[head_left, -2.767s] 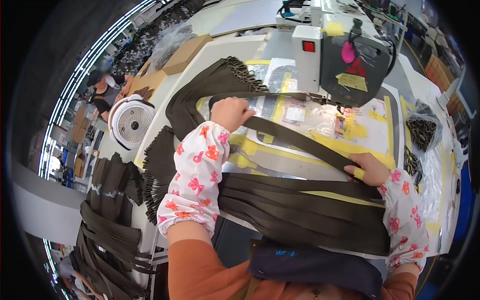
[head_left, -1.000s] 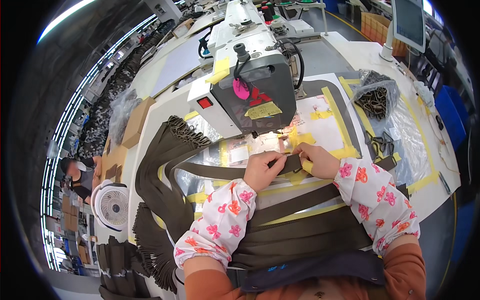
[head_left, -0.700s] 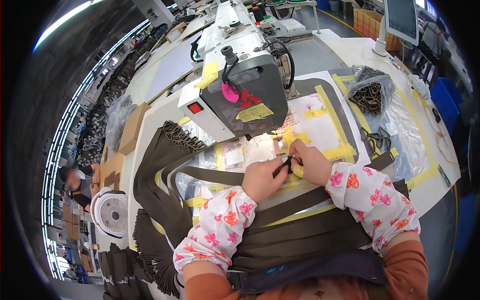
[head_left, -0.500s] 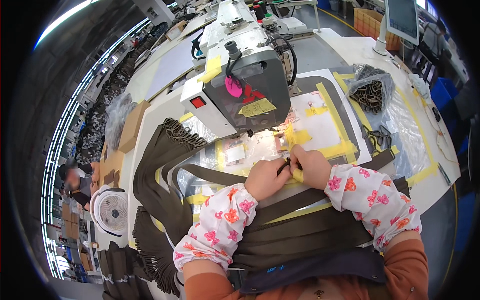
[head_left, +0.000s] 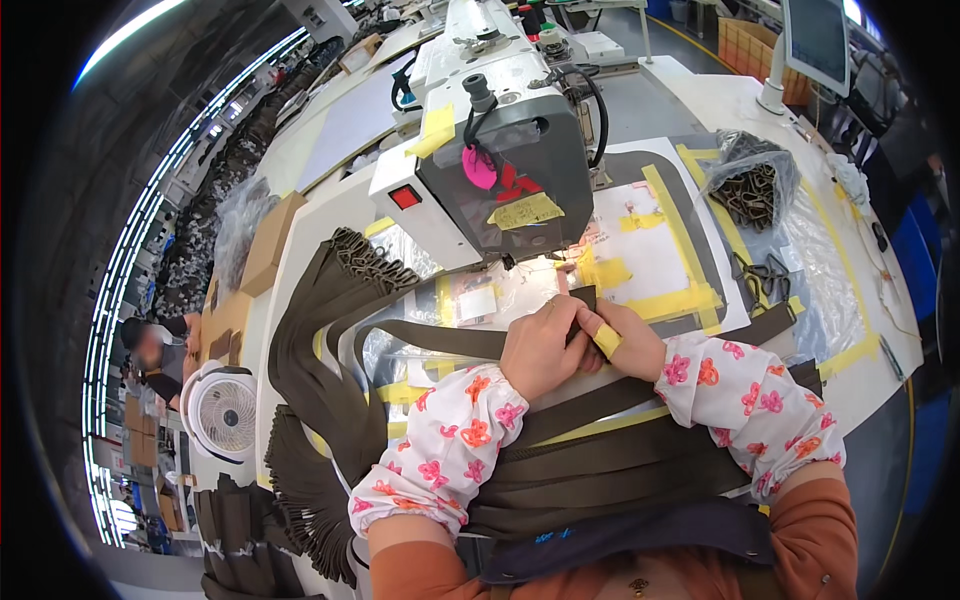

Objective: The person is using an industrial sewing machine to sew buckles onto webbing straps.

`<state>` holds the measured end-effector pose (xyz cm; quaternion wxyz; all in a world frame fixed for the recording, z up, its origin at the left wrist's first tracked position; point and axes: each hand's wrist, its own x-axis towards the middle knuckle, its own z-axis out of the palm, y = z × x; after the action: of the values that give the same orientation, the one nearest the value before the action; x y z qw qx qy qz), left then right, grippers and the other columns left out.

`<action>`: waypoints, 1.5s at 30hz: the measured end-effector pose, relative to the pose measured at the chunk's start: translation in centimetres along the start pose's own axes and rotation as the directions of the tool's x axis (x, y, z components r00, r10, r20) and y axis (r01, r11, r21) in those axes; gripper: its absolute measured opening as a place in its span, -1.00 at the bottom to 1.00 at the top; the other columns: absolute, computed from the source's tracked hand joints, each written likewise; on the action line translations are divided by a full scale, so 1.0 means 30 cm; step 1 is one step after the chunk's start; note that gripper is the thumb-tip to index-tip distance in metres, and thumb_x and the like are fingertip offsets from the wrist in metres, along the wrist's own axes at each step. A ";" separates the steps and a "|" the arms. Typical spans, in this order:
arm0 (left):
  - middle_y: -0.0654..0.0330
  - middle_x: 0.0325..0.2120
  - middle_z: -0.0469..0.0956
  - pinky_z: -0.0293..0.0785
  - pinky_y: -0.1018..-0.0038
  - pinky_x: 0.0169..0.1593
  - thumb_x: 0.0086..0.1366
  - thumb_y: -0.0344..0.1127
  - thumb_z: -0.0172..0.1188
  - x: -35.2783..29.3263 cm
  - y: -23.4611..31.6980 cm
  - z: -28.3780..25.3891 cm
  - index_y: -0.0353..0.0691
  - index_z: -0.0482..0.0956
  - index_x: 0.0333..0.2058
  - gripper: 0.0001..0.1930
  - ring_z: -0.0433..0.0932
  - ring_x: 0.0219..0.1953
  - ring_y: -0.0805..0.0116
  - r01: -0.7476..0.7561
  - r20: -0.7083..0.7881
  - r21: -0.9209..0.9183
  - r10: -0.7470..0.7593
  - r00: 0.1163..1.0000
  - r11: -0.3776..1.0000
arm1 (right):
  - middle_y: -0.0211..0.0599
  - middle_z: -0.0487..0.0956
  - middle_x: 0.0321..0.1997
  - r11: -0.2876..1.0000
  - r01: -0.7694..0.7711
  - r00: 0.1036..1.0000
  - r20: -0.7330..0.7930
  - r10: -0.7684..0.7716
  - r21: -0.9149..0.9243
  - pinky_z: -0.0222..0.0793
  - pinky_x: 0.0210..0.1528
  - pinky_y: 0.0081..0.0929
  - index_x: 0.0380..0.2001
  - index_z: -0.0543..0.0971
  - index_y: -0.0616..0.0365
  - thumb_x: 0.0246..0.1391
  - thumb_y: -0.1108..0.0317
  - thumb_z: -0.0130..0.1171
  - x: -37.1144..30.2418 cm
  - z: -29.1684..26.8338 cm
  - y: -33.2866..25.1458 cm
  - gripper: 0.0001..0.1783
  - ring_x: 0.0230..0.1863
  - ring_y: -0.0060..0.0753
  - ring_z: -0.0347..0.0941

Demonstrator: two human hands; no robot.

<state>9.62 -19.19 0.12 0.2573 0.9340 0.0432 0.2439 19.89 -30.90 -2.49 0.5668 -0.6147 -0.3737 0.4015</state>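
Note:
My left hand and my right hand meet just in front of the sewing machine head. Both are closed on a dark olive webbing strap, which comes in a loop from the left and passes under my left hand. A short end of it sticks up between my fingers. Yellow tape is wrapped round my right thumb. My fingers hide the part of the strap they pinch. Beneath my wrists, more olive straps lie side by side across the table's near edge.
At the left hangs a thick bundle of straps with metal hooks. A plastic bag of metal hooks and a few loose hooks lie right. A white fan stands left; a screen rises at the back right. A person sits far left.
The strap's end now stands up between my fingers, where a small dark bit showed before. My hands have drawn closer together. The view has shifted slightly.

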 end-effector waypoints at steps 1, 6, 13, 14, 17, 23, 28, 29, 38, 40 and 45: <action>0.12 -0.60 0.49 0.40 0.40 -0.48 0.07 -0.32 0.15 0.006 -0.004 -0.004 -0.26 0.38 -0.38 -0.81 0.50 -0.57 0.16 -0.007 0.016 -0.066 0.008 1.000 0.998 | -0.27 0.44 -0.64 0.998 0.053 0.997 -0.048 -0.055 -0.040 0.38 -0.61 -0.62 -0.39 0.35 0.30 0.18 0.12 -0.17 0.006 -0.004 0.005 -0.62 -0.69 -0.50 0.40; 0.16 -0.69 0.48 0.39 0.48 -0.50 0.15 -0.28 0.11 0.017 -0.040 -0.011 -0.26 0.42 -0.33 -0.81 0.50 -0.62 0.22 0.299 0.055 -0.252 -0.294 0.954 0.921 | -0.36 0.37 -0.68 0.987 -0.048 0.990 -0.125 0.068 0.153 0.15 -0.70 -0.61 -0.46 0.39 0.24 0.12 0.26 -0.18 0.013 -0.039 -0.014 -0.73 -0.74 -0.60 0.27; 0.12 -0.50 0.55 0.42 0.57 -0.38 0.18 -0.38 0.08 -0.016 -0.107 0.032 -0.37 0.44 -0.28 -0.82 0.51 -0.47 0.49 0.289 0.189 -0.517 -0.221 0.957 0.806 | -0.33 0.40 -0.70 0.967 -0.205 0.978 0.055 0.199 0.151 0.18 -0.74 -0.60 -0.41 0.45 0.30 0.15 0.21 -0.13 0.005 -0.024 -0.022 -0.67 -0.78 -0.57 0.29; 0.12 -0.50 0.55 0.42 0.57 -0.38 0.18 -0.38 0.08 -0.018 -0.105 0.033 -0.37 0.44 -0.28 -0.82 0.51 -0.47 0.49 0.290 0.188 -0.517 -0.224 0.956 0.805 | -0.31 0.42 -0.68 0.961 -0.199 0.980 0.023 0.198 0.193 0.21 -0.74 -0.61 -0.41 0.46 0.32 0.15 0.21 -0.12 0.000 -0.021 -0.028 -0.66 -0.78 -0.56 0.31; 0.16 -0.51 0.55 0.41 0.58 -0.41 0.17 -0.40 0.09 -0.013 -0.099 0.030 -0.36 0.45 -0.29 -0.83 0.49 -0.51 0.52 0.312 0.179 -0.522 -0.256 0.950 0.794 | -0.27 0.45 -0.64 0.959 -0.179 0.981 -0.041 0.192 0.221 0.27 -0.72 -0.62 -0.39 0.47 0.34 0.15 0.22 -0.11 0.000 -0.025 -0.003 -0.65 -0.76 -0.53 0.36; 0.07 -0.55 0.52 0.43 0.46 -0.51 -0.02 -0.50 0.14 0.006 -0.053 0.002 -0.26 0.49 -0.27 -0.74 0.52 -0.56 0.21 -0.251 -0.004 0.135 0.254 0.967 0.958 | -0.29 0.43 -0.66 0.965 -0.151 0.977 -0.114 0.179 0.216 0.24 -0.74 -0.63 -0.42 0.45 0.32 0.16 0.26 -0.13 0.019 -0.010 0.012 -0.69 -0.77 -0.54 0.35; 0.17 -0.41 0.52 0.41 0.47 -0.52 -0.06 -0.46 0.05 0.004 0.005 0.013 -0.26 0.47 -0.26 -0.71 0.49 -0.59 0.32 -0.311 0.110 0.476 0.295 0.949 0.823 | -0.33 0.42 -0.68 0.953 -0.103 0.969 -0.187 0.161 0.285 0.21 -0.74 -0.64 -0.45 0.45 0.27 0.17 0.25 -0.15 0.030 -0.002 0.019 -0.69 -0.77 -0.57 0.31; 0.17 -0.37 0.52 0.41 0.47 -0.51 -0.07 -0.46 0.05 0.004 0.002 0.014 -0.26 0.47 -0.25 -0.69 0.49 -0.59 0.35 -0.314 0.125 0.522 0.294 0.948 0.793 | -0.34 0.41 -0.69 0.937 -0.079 0.970 -0.189 0.150 0.340 0.20 -0.74 -0.64 -0.45 0.45 0.26 0.17 0.24 -0.15 0.033 -0.002 0.021 -0.69 -0.77 -0.58 0.30; 0.06 -0.42 0.53 0.41 0.38 -0.45 0.12 -0.32 0.07 0.012 -0.117 -0.043 -0.25 0.54 -0.40 -0.85 0.52 -0.51 0.14 0.285 0.215 -0.330 -0.222 0.951 0.900 | -0.31 0.44 -0.64 0.994 0.085 0.982 -0.163 -0.095 -0.068 0.28 -0.68 -0.64 -0.40 0.42 0.33 0.20 0.25 -0.16 0.003 0.004 0.004 -0.68 -0.72 -0.57 0.38; 0.02 -0.43 0.54 0.41 0.42 -0.25 0.13 -0.34 0.08 0.037 -0.194 -0.070 -0.34 0.56 -0.41 -0.82 0.50 -0.37 0.07 0.061 -0.009 0.069 -0.060 0.998 0.996 | -0.30 0.45 -0.64 0.993 0.080 0.980 -0.176 -0.093 -0.082 0.29 -0.67 -0.63 -0.39 0.41 0.35 0.19 0.26 -0.15 -0.003 -0.011 -0.012 -0.69 -0.71 -0.56 0.39; 0.01 -0.28 0.49 0.30 0.28 -0.09 0.16 -0.23 0.00 -0.015 -0.490 -0.162 -0.26 0.49 -0.20 -0.70 0.42 -0.20 0.05 0.112 -0.067 0.589 -0.090 0.994 0.800 | -0.28 0.45 -0.63 0.996 0.077 0.987 -0.137 -0.082 -0.045 0.33 -0.65 -0.59 -0.38 0.40 0.36 0.19 0.27 -0.15 0.021 -0.005 0.011 -0.69 -0.70 -0.54 0.41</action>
<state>7.56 -4.33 -3.81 -0.0345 0.9596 0.1711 0.2208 20.27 -30.42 -2.85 0.5947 -0.6370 -0.3655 0.3271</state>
